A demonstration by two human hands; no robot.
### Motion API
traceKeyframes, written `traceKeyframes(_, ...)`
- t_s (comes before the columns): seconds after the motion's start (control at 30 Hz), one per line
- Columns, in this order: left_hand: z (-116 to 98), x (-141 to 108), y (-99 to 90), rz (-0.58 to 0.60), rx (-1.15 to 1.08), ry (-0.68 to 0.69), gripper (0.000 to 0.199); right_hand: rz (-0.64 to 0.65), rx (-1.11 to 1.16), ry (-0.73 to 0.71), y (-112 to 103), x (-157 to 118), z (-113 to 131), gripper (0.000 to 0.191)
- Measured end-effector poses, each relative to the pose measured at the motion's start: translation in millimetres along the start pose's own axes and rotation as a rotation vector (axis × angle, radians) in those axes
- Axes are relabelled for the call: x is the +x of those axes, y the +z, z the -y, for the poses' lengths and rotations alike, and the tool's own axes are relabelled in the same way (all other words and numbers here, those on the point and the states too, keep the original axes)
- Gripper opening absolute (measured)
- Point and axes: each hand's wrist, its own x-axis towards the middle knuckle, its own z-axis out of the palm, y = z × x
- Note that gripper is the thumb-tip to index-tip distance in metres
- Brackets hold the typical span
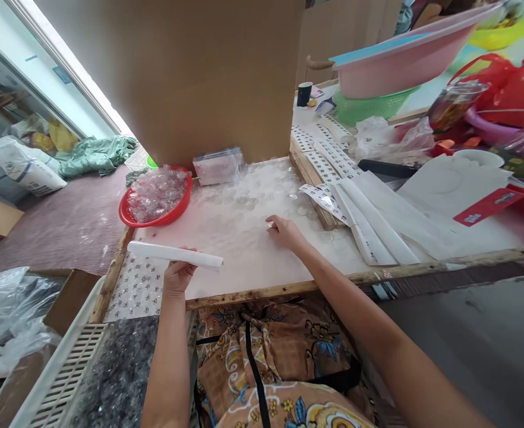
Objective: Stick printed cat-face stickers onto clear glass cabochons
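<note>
My left hand (179, 276) grips a rolled white sheet (173, 252) near the table's front left edge. The roll lies nearly level across the fingers. Above the middle of the table, my right hand (285, 232) is closed in a pinch. Something small and shiny shows at its fingertips, too small to name. Many thin clear discs (262, 190) lie scattered on the pale tabletop beyond the hands. A red basin (155, 223) heaped with clear, shiny pieces (157, 193) stands at the far left of the table.
A large cardboard box (199, 77) rises at the back, with clear plastic packs (217, 166) against it. Printed sticker strips (328, 151) and white sheets (373, 232) lie by a wooden strip (328, 220). A pink basin (382, 68) sits on a green basket (369, 107).
</note>
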Motion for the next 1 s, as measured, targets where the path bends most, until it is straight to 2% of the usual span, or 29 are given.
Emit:
traceKeyframes(0.17, 0.2, -0.6, 0.8, 0.006, 0.011, 0.022, 0.027, -0.027, 0.043, 0.028, -1.6, 2.5, -7.0, 0.021)
traceKeyframes(0.27, 0.4, -0.8, -0.1, -0.01, 0.021, 0.031, 0.026, -0.117, 0.023, 0.043, -3.8, 0.2, -12.1, 0.021)
traceKeyframes(0.33, 0.4, -0.9, -0.3, -0.019, 0.029, 0.028, 0.025, -0.158, 0.044, 0.002, -4.8, -3.4, -12.3, 0.018)
traceKeyframes(0.4, 0.4, -1.0, 0.0, -0.02, 0.031, 0.025, 0.025, -0.127, 0.073, -0.093, -4.1, -7.3, -7.8, 0.012)
traceKeyframes(0.5, 0.7, -1.0, 0.4, -0.016, 0.025, 0.028, 0.026, 0.015, 0.05, -0.259, 0.0, -11.6, 4.3, 0.009)
traceKeyframes(0.6, 0.9, -0.9, -0.1, -0.026, 0.021, 0.032, 0.025, 0.123, -0.072, -0.328, 2.5, -13.0, 13.1, 0.01)
traceKeyframes(0.73, 0.4, -1.4, -0.1, -0.044, 0.017, 0.026, 0.024, 0.104, -0.156, -0.292, 1.2, -14.1, 14.3, 0.008)
traceKeyframes(0.83, -0.5, -2.3, 2.1, -0.024, 0.01, 0.024, 0.026, 0.045, -0.112, -0.367, 5.0, -15.2, 17.3, 0.017)
traceKeyframes(1.0, -1.7, -3.4, 6.6, -0.013, -0.001, 0.032, 0.027, 0.149, -0.068, -0.489, 16.1, -14.2, 27.2, 0.014)
